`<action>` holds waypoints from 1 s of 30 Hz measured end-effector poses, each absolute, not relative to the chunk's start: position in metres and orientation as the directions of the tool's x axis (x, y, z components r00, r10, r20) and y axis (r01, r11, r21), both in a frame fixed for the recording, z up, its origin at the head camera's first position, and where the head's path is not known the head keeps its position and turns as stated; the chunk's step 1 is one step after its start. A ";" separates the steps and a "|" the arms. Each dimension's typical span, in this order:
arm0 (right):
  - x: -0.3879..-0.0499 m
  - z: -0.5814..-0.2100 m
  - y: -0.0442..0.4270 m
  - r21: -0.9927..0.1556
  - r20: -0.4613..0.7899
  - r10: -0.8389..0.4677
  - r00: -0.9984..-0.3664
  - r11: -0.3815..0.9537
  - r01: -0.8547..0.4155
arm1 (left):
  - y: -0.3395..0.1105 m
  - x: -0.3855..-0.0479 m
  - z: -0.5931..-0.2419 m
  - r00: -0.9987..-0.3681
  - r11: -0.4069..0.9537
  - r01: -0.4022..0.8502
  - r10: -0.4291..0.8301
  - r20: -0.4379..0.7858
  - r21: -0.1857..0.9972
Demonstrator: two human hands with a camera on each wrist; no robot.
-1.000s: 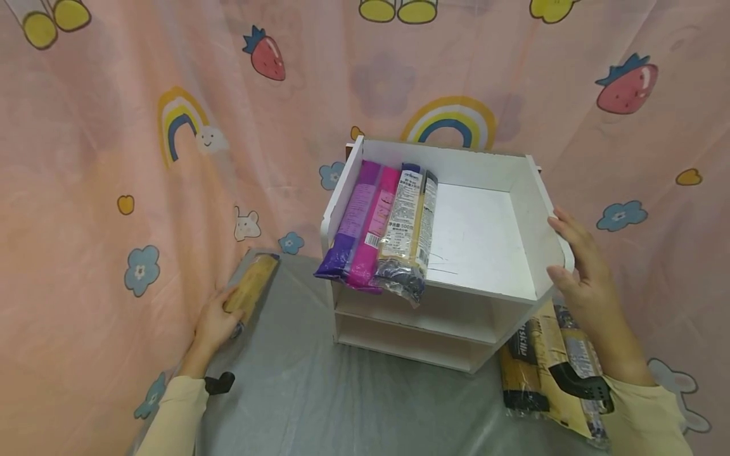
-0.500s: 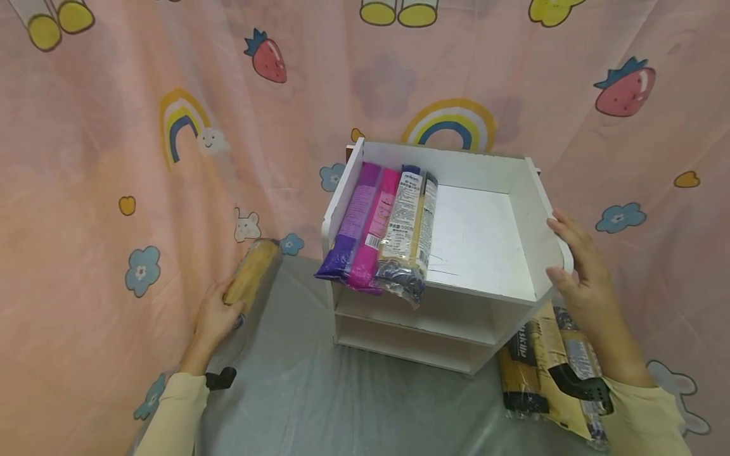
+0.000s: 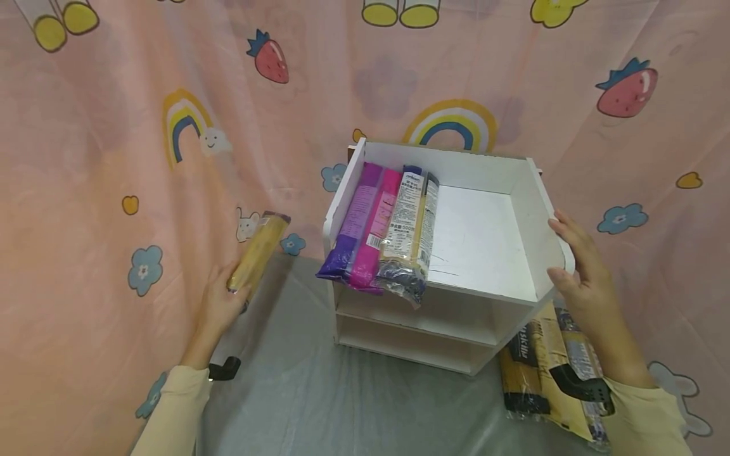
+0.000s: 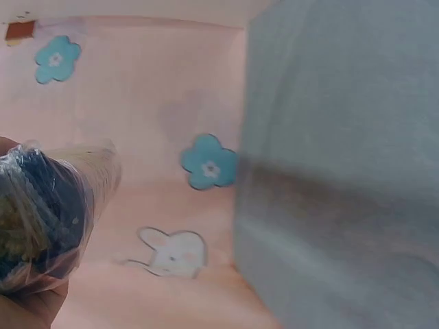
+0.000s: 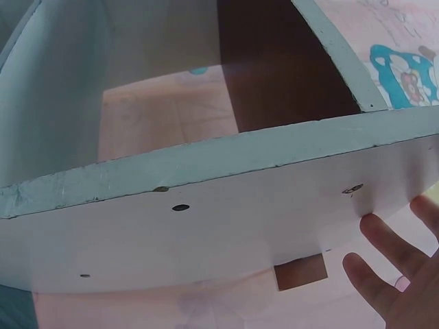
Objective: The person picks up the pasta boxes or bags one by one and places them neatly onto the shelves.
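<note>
A yellow pack of dried noodles [image 3: 261, 247] is in my left hand [image 3: 219, 305], raised off the grey cloth at left and tilted with its far end up. The left wrist view shows the crinkled clear and dark-blue end of this noodle pack [image 4: 51, 205] between thumb and fingers. My right hand [image 3: 587, 291] rests on the right side panel of the white shelf unit [image 3: 479, 234]. Its spread fingertips [image 5: 374, 223] touch or nearly touch the panel's outer face in the right wrist view. On the unit's top tier lie a purple-pink pack [image 3: 365, 228] and a printed noodle pack [image 3: 406, 221].
Several more packs [image 3: 521, 373] lie on the grey cloth [image 3: 342, 405] beside the unit, partly under my right forearm. Below the top tier are lower shelves [image 3: 410, 342]. A pink patterned curtain [image 3: 319, 76] hangs close behind.
My left hand has lifted the noodle pack off the grey cloth and moved it slightly up and to the right. My right hand stays at the shelf unit's side panel.
</note>
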State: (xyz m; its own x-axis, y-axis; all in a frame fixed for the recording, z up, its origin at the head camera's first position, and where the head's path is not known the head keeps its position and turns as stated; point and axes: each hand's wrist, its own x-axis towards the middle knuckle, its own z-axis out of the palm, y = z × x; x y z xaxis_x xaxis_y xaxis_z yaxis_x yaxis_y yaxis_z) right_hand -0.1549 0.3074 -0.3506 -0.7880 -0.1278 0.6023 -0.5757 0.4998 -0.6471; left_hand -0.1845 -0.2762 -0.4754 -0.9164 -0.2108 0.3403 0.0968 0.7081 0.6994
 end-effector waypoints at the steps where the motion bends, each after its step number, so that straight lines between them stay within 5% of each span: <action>1: -0.155 -0.351 0.308 -0.646 0.604 -0.128 -0.787 0.501 -0.576 | -0.274 -0.185 -0.472 -0.913 0.707 0.106 -0.209 0.350 0.699; 17: -0.155 -0.350 0.307 -0.630 0.614 -0.138 -0.777 0.508 -0.587 | -0.249 -0.195 -0.430 -0.814 0.686 0.313 -0.163 0.558 0.657; 30: -0.154 -0.348 0.307 -0.628 0.607 -0.157 -0.779 0.506 -0.591 | -0.227 -0.188 -0.374 -0.780 0.656 0.342 -0.201 0.593 0.672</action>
